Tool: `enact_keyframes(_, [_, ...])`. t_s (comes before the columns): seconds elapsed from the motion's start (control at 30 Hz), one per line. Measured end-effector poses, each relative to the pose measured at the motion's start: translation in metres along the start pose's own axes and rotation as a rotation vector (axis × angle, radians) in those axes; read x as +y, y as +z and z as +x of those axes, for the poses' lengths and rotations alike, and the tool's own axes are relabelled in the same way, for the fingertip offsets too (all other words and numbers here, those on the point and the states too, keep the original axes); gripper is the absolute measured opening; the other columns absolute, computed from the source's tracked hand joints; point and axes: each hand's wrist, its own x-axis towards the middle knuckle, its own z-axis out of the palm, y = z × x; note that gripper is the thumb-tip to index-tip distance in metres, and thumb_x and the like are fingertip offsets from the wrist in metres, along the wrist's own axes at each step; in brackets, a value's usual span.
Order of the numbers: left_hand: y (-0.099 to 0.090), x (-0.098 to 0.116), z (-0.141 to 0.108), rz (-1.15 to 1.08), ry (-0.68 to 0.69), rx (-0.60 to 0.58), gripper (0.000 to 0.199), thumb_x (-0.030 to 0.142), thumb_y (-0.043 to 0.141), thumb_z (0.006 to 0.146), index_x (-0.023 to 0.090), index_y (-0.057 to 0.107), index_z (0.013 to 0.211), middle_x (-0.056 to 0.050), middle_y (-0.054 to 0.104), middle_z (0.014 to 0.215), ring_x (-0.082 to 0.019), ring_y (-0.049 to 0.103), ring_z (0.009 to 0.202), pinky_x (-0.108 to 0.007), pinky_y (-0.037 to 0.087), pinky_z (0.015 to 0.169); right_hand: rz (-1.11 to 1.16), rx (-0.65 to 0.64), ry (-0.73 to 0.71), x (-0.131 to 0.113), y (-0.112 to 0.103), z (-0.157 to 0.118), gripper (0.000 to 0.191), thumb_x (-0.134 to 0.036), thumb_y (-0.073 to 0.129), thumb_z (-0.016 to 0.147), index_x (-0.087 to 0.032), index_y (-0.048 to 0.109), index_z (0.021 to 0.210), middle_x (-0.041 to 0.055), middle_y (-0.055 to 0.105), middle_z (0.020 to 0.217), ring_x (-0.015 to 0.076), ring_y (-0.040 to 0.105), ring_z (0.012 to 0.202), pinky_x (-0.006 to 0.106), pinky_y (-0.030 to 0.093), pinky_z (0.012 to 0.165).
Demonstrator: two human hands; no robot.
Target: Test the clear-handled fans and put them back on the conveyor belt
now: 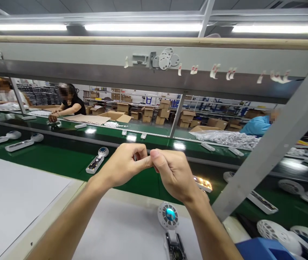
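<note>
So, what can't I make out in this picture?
All in the head view:
Whether left hand and right hand pinch anything: their grip hides it.
Lit device: left part behind right hand.
Nearest fan: lower end cut by bottom edge.
Red marks on strips: too small.

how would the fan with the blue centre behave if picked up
The fan would probably feel stiff, as its round head looks like hard plastic. It seems unlikely to roll, since it lies flat on the white surface. The exposed inner parts of its handle may be fragile to grip.
</note>
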Motion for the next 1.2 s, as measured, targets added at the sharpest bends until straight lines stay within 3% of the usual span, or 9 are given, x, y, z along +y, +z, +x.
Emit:
enact_keyframes(0.13, [0.001,0.004,-0.002,0.021,0.012,-0.031,0.046,0.053,0.052,0.093,0.016,0.058,0.067,0.001,0.054,0.066,-0.012,0.044,0.063,-0.025,0.030,0.056,0.055,-0.002,0.052,0.001,0.001,-0.002,0.050,-0.035,0.037,0.106,-0.019,0.038,0.059,-0.0025,0.043,0.056,0.0084,0.037,0.050,0.025,0.026,0.051])
enact_keyframes(0.33, [0.002,-0.003,-0.003,-0.022,0.036,-0.091,0.052,0.042,0.047,0.097,0.016,0.051,0.052,0.002,0.050,0.051,-0.008,0.042,0.050,-0.023,0.030,0.051,0.255,-0.059,0.221,0.000,0.006,-0.001,0.058,-0.042,0.037,0.107,-0.018,0.066,0.062,0.0000,0.060,0.061,0.0114,0.055,0.059,0.024,0.039,0.060])
enact_keyframes(0.43, [0.003,-0.008,-0.002,-0.052,0.010,-0.099,0.055,0.041,0.045,0.098,0.016,0.050,0.050,0.002,0.051,0.048,-0.008,0.043,0.047,-0.021,0.032,0.050,0.397,-0.070,0.292,0.000,0.009,0.000,0.059,-0.046,0.040,0.106,-0.018,0.067,0.061,-0.0008,0.059,0.062,0.0116,0.056,0.062,0.024,0.043,0.065])
enact_keyframes(0.7, [0.011,-0.030,0.007,-0.046,-0.123,-0.140,0.059,0.054,0.042,0.097,0.017,0.053,0.053,0.001,0.049,0.045,-0.009,0.045,0.043,-0.021,0.032,0.046,0.233,-0.149,0.344,0.013,0.003,0.002,0.062,-0.049,0.034,0.107,-0.017,0.064,0.064,-0.0011,0.059,0.062,0.0111,0.052,0.062,0.024,0.036,0.063])
enact_keyframes(0.8, [0.022,-0.050,0.014,0.026,-0.216,-0.170,0.065,0.065,0.028,0.097,0.017,0.059,0.066,-0.001,0.059,0.056,-0.013,0.052,0.047,-0.023,0.038,0.047,0.048,-0.285,0.485,0.038,-0.008,0.002,0.060,-0.052,0.027,0.107,-0.018,0.064,0.073,-0.0008,0.060,0.066,0.0124,0.055,0.065,0.025,0.038,0.063])
enact_keyframes(0.9, [0.041,-0.072,0.019,0.221,-0.277,-0.233,0.068,0.069,0.020,0.096,0.018,0.064,0.084,-0.007,0.071,0.078,-0.020,0.066,0.068,-0.029,0.048,0.063,-0.177,-0.377,0.681,0.078,-0.022,-0.005,0.039,-0.042,0.039,0.105,-0.018,0.063,0.085,-0.0002,0.064,0.077,0.0143,0.058,0.073,0.026,0.041,0.066])
enact_keyframes(1.0, [0.068,-0.092,0.017,0.327,-0.285,-0.293,0.061,0.068,0.040,0.091,0.017,0.065,0.113,-0.016,0.071,0.113,-0.033,0.065,0.107,-0.040,0.049,0.086,-0.343,-0.478,0.889,0.122,-0.032,-0.023,0.017,-0.031,0.058,0.097,-0.016,0.066,0.098,0.0041,0.067,0.096,0.0178,0.062,0.088,0.030,0.048,0.077])
enact_keyframes(1.07, [0.087,-0.104,0.014,0.377,-0.298,-0.322,0.071,0.067,0.051,0.086,0.014,0.056,0.133,-0.022,0.065,0.129,-0.039,0.056,0.124,-0.049,0.045,0.097,-0.420,-0.590,1.062,0.148,-0.035,-0.037,0.022,-0.032,0.064,0.096,-0.015,0.065,0.110,0.0068,0.066,0.108,0.0194,0.064,0.094,0.036,0.053,0.082])
enact_keyframes(1.2, [0.110,-0.123,0.013,0.447,-0.334,-0.353,0.076,0.060,0.072,0.072,0.013,0.057,0.131,-0.021,0.068,0.122,-0.042,0.060,0.118,-0.051,0.046,0.096,-0.445,-0.789,1.243,0.187,-0.029,-0.061,0.031,-0.032,0.065,0.097,-0.016,0.062,0.123,0.0087,0.064,0.119,0.0212,0.066,0.100,0.041,0.058,0.086])
